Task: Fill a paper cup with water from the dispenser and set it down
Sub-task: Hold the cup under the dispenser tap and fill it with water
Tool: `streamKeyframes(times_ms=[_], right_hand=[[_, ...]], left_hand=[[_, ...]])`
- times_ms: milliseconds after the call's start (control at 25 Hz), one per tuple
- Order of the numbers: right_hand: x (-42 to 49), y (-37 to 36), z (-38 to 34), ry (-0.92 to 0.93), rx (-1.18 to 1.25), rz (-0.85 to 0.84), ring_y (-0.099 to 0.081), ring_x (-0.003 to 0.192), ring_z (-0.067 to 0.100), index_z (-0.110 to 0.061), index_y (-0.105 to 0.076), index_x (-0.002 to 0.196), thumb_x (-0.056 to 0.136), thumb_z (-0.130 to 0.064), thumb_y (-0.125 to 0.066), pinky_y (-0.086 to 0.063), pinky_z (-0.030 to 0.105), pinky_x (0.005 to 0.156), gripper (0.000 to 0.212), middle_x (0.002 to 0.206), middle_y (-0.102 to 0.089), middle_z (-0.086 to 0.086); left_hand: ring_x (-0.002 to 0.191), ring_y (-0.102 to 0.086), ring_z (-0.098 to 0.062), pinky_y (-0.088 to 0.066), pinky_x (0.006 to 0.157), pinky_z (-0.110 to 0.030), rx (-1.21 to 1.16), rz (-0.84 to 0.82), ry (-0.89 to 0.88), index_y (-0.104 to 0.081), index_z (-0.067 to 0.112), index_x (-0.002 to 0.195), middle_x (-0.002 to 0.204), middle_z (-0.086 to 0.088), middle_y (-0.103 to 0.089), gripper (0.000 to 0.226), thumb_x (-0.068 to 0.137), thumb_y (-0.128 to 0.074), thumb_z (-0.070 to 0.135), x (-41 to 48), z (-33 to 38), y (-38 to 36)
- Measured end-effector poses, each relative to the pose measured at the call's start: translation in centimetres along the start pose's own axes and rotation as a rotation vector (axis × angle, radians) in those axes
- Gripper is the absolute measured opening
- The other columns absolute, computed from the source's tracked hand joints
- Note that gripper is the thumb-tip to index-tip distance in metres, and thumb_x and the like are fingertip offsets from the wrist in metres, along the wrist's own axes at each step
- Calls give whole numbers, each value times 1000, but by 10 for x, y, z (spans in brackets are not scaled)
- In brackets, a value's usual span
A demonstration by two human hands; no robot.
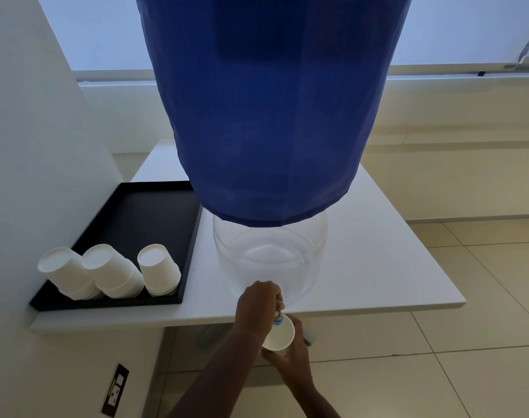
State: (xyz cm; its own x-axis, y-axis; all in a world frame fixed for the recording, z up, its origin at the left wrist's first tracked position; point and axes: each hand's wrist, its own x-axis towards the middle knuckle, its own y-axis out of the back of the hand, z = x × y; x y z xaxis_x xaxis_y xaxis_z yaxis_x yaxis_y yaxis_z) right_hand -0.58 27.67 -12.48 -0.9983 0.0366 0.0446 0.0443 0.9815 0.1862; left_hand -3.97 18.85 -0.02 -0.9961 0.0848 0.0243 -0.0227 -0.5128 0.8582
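A big water dispenser bottle (pixel 269 260) under a blue cloth cover (pixel 272 110) stands on the white table (pixel 378 251). Its small tap (pixel 278 315) juts over the table's front edge. My left hand (pixel 257 306) is closed around the tap's handle. Just below the spout, my right hand (pixel 293 357) holds a white paper cup (pixel 280 334) from underneath, tilted with its mouth toward me. Whether water is flowing or lies in the cup cannot be made out.
A black tray (pixel 136 218) lies on the table to the left, carrying three stacks of upturned white paper cups (pixel 112 273) at its front. A white wall stands at the left, with a wall socket (pixel 115 393) low down. Tiled floor spreads to the right.
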Motion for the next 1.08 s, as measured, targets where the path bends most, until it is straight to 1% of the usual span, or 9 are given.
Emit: streamKeyframes(times_ms=[160, 400, 520, 680, 760, 800, 880, 960, 1080], right_hand=[[0, -1, 5, -5, -14, -7, -59, 91, 15, -34, -46, 97, 56, -1, -84, -49, 5, 69, 66, 98, -58, -1], [-2, -2, 0, -12, 16, -7, -60, 92, 20, -33, -46, 98, 50, -20, -79, -53, 23, 73, 60, 99, -59, 4], [-4, -3, -1, -10, 7, -16, -59, 93, 21, -33, -45, 98, 50, -22, -78, -54, 25, 76, 60, 99, -57, 1], [-6, 1, -6, -12, 23, -22, -58, 93, 23, -30, -46, 98, 50, -18, -77, -54, 34, 78, 59, 102, -58, 9], [-7, 3, -10, -16, 53, -18, -59, 91, 25, -28, -46, 99, 52, -21, -77, -53, 34, 76, 56, 101, -59, 13], [-7, 3, -11, -21, 62, -21, -60, 90, 26, -27, -46, 99, 54, -26, -76, -53, 31, 75, 54, 101, -61, 15], [-9, 3, -13, -37, 68, -29, -62, 89, 28, -24, -44, 103, 65, -27, -75, -52, 20, 71, 49, 102, -62, 19], [-10, 4, -12, -43, 76, -36, -62, 90, 30, -16, -44, 108, 76, -12, -71, -52, 19, 71, 42, 104, -62, 24], [-12, 9, -11, -37, 86, -57, -61, 93, 34, -13, -45, 109, 71, -14, -73, -53, 33, 77, 47, 105, -61, 24]], left_hand=[[90, -68, -20, -41, 71, -18, -13, 28, -24, -68, 0, 87, 99, -11, -75, 14, 84, -56, 7, -1, -1, -1], [92, -67, -21, -43, 76, -17, -37, 9, -81, -67, 0, 92, 104, -14, -73, 19, 90, -54, 14, -3, -7, -2], [93, -67, -23, -48, 82, -22, -57, -17, -87, -67, -2, 94, 105, -16, -72, 21, 91, -54, 14, -3, -8, 0], [94, -65, -22, -43, 75, -18, -20, -13, -108, -66, -1, 94, 104, -16, -71, 22, 92, -51, 14, -6, -9, 1], [97, -63, -21, -46, 79, -20, 63, -25, -148, -64, 2, 101, 109, -15, -67, 20, 92, -53, 16, -20, -6, -3], [97, -64, -18, -51, 81, -20, 184, -16, -221, -65, 4, 101, 108, -13, -68, 21, 86, -62, 18, -30, -3, -8], [76, -71, -8, -58, 64, -13, 359, -42, -297, -74, 10, 82, 85, -6, -76, 42, 47, -92, 26, -52, 2, -17], [59, -70, -4, -56, 50, -11, 421, -12, -290, -76, 11, 65, 66, -2, -76, 55, 18, -96, 31, -65, 6, -29], [61, -71, -5, -58, 51, -14, 395, 59, -247, -76, 9, 72, 71, -3, -76, 57, 22, -97, 26, -71, 0, -42]])
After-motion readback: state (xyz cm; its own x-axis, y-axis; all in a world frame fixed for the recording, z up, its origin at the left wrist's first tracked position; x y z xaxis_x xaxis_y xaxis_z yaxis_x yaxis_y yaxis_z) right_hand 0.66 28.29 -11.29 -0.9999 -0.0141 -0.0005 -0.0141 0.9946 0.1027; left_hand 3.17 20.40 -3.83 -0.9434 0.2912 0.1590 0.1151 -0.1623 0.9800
